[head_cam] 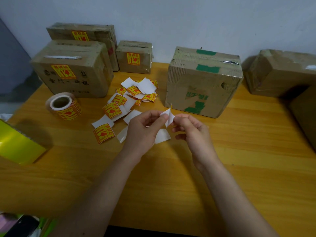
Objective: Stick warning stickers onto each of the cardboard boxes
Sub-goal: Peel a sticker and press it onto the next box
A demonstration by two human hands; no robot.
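Head view: left hand (145,129) and right hand (191,129) both pinch one sticker (168,117), peeling its backing, just before green-taped box (203,82). Next: press it onto that box.

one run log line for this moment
phase: peeling | hands: both pinch sticker | labelled: three boxes | next: green-taped box unlabelled

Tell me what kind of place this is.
Probably a small parcel-packing spot in a home or office: taped cardboard boxes line a wooden table against a plain wall, beside a sticker roll and loose stickers.
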